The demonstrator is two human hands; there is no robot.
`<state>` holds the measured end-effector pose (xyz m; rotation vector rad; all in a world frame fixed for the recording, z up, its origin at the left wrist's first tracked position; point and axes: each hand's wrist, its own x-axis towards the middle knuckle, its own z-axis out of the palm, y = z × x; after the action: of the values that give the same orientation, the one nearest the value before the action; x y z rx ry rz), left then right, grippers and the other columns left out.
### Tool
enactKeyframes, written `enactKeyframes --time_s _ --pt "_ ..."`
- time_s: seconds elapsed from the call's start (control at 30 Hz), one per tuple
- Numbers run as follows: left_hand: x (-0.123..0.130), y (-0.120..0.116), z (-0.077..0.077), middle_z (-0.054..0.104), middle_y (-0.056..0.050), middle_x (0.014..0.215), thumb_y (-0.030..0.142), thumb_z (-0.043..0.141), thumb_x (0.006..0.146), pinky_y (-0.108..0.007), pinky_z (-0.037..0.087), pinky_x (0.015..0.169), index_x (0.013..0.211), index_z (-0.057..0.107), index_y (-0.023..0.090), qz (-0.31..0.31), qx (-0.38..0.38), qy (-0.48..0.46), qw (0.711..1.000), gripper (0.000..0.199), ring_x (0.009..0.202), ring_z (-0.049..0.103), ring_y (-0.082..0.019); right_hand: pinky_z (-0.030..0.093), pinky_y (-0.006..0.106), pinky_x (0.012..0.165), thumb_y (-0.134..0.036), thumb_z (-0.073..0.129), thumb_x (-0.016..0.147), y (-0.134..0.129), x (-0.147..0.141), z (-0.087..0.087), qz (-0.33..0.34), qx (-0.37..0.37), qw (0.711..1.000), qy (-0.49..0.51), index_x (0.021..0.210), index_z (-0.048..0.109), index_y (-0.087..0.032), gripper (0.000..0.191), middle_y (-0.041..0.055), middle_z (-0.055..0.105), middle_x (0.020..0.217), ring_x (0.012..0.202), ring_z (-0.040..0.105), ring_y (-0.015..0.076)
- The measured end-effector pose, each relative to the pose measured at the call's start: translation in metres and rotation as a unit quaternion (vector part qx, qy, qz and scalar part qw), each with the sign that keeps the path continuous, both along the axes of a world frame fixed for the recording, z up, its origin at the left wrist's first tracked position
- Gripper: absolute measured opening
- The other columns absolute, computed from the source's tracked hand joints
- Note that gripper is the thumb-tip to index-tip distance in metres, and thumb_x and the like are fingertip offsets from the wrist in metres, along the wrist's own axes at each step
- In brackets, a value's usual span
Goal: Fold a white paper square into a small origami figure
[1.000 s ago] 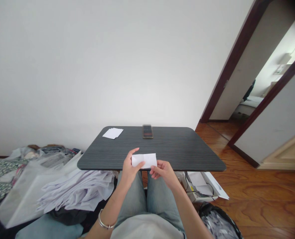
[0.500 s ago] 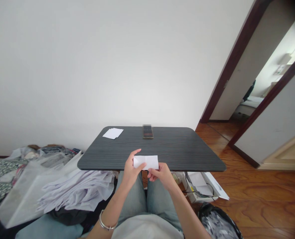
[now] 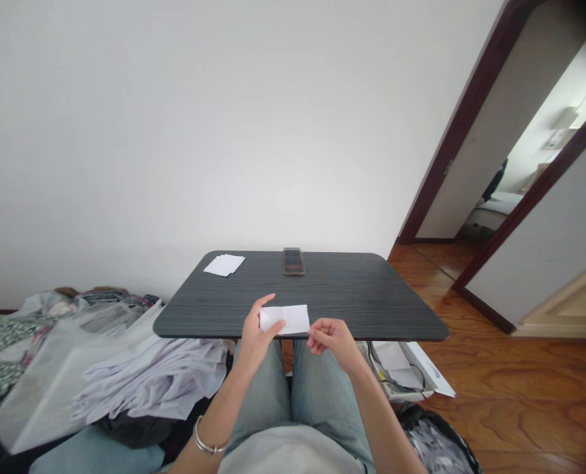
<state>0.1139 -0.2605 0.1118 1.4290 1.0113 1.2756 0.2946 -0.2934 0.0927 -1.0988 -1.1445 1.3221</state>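
Note:
A small white folded paper (image 3: 295, 318) is held level over the near edge of the dark table (image 3: 357, 296). My left hand (image 3: 258, 330) grips its left end, the thumb on top and the index finger stretched out behind. At the paper's lower right corner, my right hand (image 3: 330, 337) has its thumb and index finger pinched together; whether the corner lies between them is too small to tell. Several white sheets (image 3: 224, 264) lie at the table's back left.
A phone (image 3: 293, 261) lies at the table's back middle. Piled clothes (image 3: 155, 375) are on the left. To the right of my legs are a white box with cables (image 3: 401, 372) and a black bag of scraps (image 3: 438, 441).
The paper and my left hand have shifted slightly left. My right hand has moved right, from the paper's lower edge out to its right corner.

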Motion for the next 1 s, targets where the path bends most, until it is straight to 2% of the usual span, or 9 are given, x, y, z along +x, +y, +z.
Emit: enactKeyframes --time_s 0.17,0.23,0.4,0.5,0.63,1.0 --pt "0.002 0.002 -0.003 0.056 0.001 0.072 0.025 0.068 0.064 -0.024 0.048 0.053 0.117 0.047 0.019 -0.008 -0.007 -0.009 1.0 0.058 0.06 0.053 -0.013 0.044 0.017 0.039 -0.043 0.064 0.068 0.001 -0.005 -0.001 0.026 -0.004 1.0 0.014 0.075 0.057 -0.015 0.029 0.0032 0.068 0.064 0.045 0.059 0.0102" --pt "0.001 0.003 -0.003 0.057 0.0 0.074 0.025 0.069 0.063 -0.025 0.049 0.053 0.12 0.045 0.02 -0.009 -0.009 -0.021 1.0 0.062 0.061 0.055 -0.014 0.044 0.017 0.038 -0.045 0.064 0.068 0.003 -0.012 -0.001 0.024 0.005 1.0 -0.002 0.067 0.055 -0.015 0.032 0.0029 0.067 0.061 0.043 0.057 0.0095" --pt "-0.002 0.002 -0.001 0.063 0.002 0.074 0.025 0.072 0.06 -0.028 0.052 0.058 0.136 0.016 0.024 0.002 -0.049 -0.096 0.994 0.094 0.064 0.06 -0.016 0.042 0.018 0.038 -0.05 0.061 0.069 0.006 -0.03 0.003 -0.045 0.046 0.997 -0.036 0.059 0.05 -0.017 0.036 -0.0007 0.061 0.05 0.038 0.052 0.0083" --pt "-0.003 0.0 -0.002 0.065 -0.001 0.079 0.023 0.074 0.057 -0.025 0.052 0.056 0.137 0.013 0.022 -0.022 -0.099 -0.11 0.989 0.101 0.063 0.062 -0.015 0.042 0.018 0.037 -0.051 0.06 0.069 0.005 -0.035 0.005 -0.059 0.06 0.996 -0.035 0.059 0.05 -0.017 0.037 -0.0007 0.06 0.05 0.037 0.051 0.0082" --pt "-0.005 -0.003 -0.003 0.064 -0.004 0.087 0.019 0.075 0.055 -0.021 0.05 0.05 0.136 0.017 0.022 -0.047 -0.134 -0.112 0.984 0.1 0.059 0.062 -0.013 0.041 0.019 0.037 -0.05 0.059 0.07 0.003 -0.038 0.004 -0.062 0.071 0.995 -0.038 0.059 0.049 -0.018 0.036 -0.0014 0.059 0.049 0.037 0.05 0.0085" --pt "-0.007 -0.002 -0.002 0.064 -0.002 0.081 0.018 0.071 0.059 -0.02 0.049 0.049 0.134 0.023 0.02 -0.051 -0.115 -0.106 0.986 0.089 0.059 0.062 -0.013 0.041 0.02 0.038 -0.049 0.06 0.07 0.003 -0.036 0.001 -0.062 0.066 0.995 -0.04 0.058 0.049 -0.018 0.035 -0.0011 0.059 0.049 0.036 0.05 0.0089"
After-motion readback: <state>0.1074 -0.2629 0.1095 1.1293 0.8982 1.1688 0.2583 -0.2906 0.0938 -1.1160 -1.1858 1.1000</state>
